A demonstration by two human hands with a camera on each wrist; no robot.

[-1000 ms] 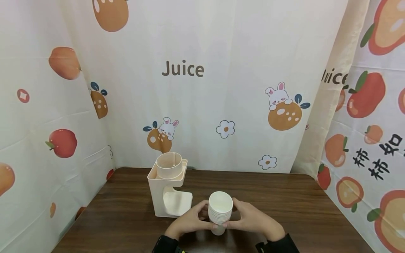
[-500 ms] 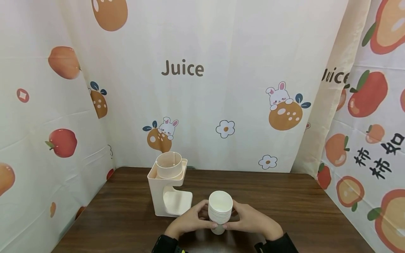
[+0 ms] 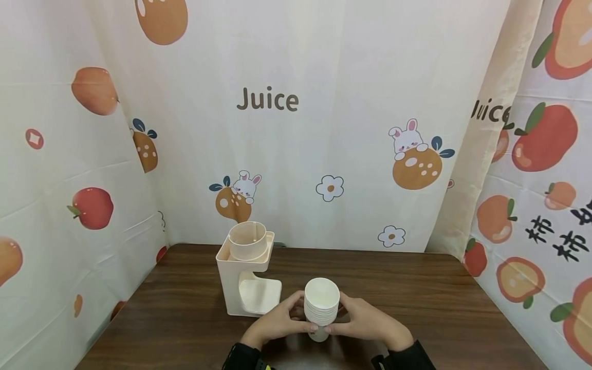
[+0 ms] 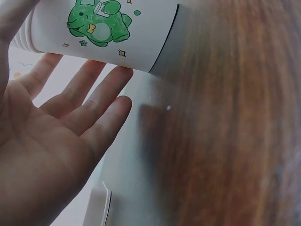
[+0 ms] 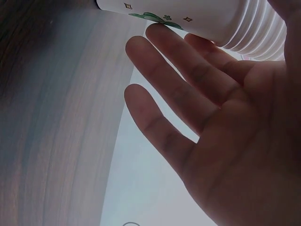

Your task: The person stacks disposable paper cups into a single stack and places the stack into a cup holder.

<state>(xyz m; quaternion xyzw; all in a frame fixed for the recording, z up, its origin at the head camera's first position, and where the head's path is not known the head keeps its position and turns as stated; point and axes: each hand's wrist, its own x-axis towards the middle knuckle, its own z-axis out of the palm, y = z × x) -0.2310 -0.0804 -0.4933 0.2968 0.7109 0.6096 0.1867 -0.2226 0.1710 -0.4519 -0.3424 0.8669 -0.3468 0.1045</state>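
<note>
A stack of white paper cups (image 3: 321, 303) stands upright on the brown table, mouths up, with several rims nested below the top one. My left hand (image 3: 279, 321) holds it from the left, thumb at the front and fingers toward the back. From the right, my right hand (image 3: 372, 322) holds it the same way. In the left wrist view, the lowest cup (image 4: 155, 33) shows a green cartoon animal, and fingertips touch its side. The right wrist view shows the ridged rims (image 5: 254, 30) near my palm, with some fingers touching the cup and others apart from it.
A cream plastic stand (image 3: 231, 288) is at the left on the table (image 3: 416, 293), with a round tube (image 3: 247, 241) on top and a flat ledge low on its right. A fruit-printed curtain (image 3: 296, 154) surrounds the table at the back and sides.
Both hands keep their places on the cup stack. The right-hand part of the curtain has shifted a little to the right.
</note>
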